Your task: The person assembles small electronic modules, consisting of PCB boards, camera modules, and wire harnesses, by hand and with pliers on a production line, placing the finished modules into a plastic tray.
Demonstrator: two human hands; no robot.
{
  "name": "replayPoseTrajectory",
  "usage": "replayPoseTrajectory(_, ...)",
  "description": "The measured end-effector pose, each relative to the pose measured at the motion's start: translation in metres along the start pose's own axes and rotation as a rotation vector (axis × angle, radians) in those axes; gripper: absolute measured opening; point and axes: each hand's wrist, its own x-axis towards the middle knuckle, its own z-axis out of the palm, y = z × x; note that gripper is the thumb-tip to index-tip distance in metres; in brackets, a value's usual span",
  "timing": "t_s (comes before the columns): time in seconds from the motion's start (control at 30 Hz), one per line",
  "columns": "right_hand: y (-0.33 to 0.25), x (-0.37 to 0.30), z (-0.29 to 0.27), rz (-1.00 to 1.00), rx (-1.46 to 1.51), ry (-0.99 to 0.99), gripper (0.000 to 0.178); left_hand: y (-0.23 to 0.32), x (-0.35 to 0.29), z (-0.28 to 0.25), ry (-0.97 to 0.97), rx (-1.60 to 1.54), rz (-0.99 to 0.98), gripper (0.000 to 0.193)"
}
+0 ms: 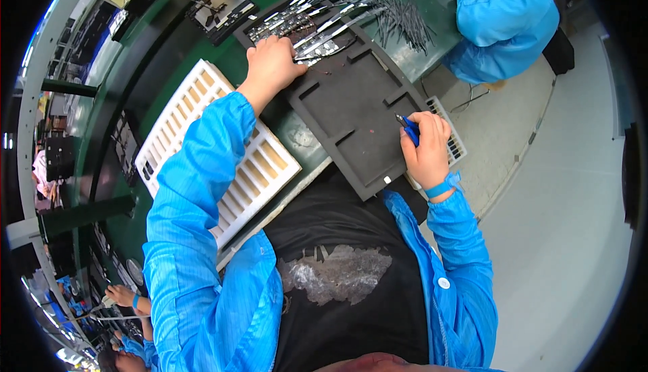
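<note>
My left hand [273, 65] reaches to the far end of a black foam tray [347, 105]. Its fingers are curled down on a cluster of small electronic parts [324, 49] with silvery strips; their tips are hidden, so what they pinch cannot be made out. At the tray's right edge, my right hand [426, 146] is closed around what look like small blue-handled pliers [409, 129], their dark pointed tip toward the tray. Raised black ribs divide the tray's near part, and a small white piece [387, 180] sits near its closest corner.
A white slotted tray [196, 112] lies under my left forearm. Beyond the foam tray is a pile of thin dark strips [403, 22] on the green bench [297, 139]. Another black tray of parts [220, 11] stands farther left. A co-worker in blue [506, 24] sits at the far right.
</note>
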Motion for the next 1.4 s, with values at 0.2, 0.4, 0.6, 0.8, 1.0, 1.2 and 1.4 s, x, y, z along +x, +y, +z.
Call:
replayPoseTrajectory(0.2,-0.003,0.001,0.000,0.015,0.008,-0.010,0.028,-0.004,0.004,0.004,-0.011,-0.138,-0.011,0.037)
replayPoseTrajectory(0.4,-0.004,0.003,0.002,-0.003,0.014,0.035,0.026,-0.021,0.013,0.004,-0.130,-0.500,0.053,0.035)
replayPoseTrajectory(0.6,-0.006,0.001,-0.003,0.037,0.052,0.073,0.020,-0.022,0.014,-0.049,-0.564,-1.095,-0.280,0.011)
replayPoseTrajectory(0.8,-0.010,0.004,-0.006,0.073,0.105,0.111,0.017,-0.027,-0.019,-0.083,-0.741,-1.231,-0.205,0.010)
replayPoseTrajectory(1.0,-0.016,0.018,-0.014,0.298,0.515,0.035,0.015,-0.013,-0.049,-0.100,-0.841,-1.032,-0.079,0.015)
replayPoseTrajectory(1.2,-0.047,0.073,-0.055,-0.015,0.483,0.058,0.021,0.013,-0.071,-0.132,-0.629,-0.794,0.265,0.011)
replayPoseTrajectory(1.4,-0.082,0.105,-0.066,-0.270,0.434,-0.256,0.024,0.024,-0.077,-0.160,-0.627,-0.712,0.478,0.013)
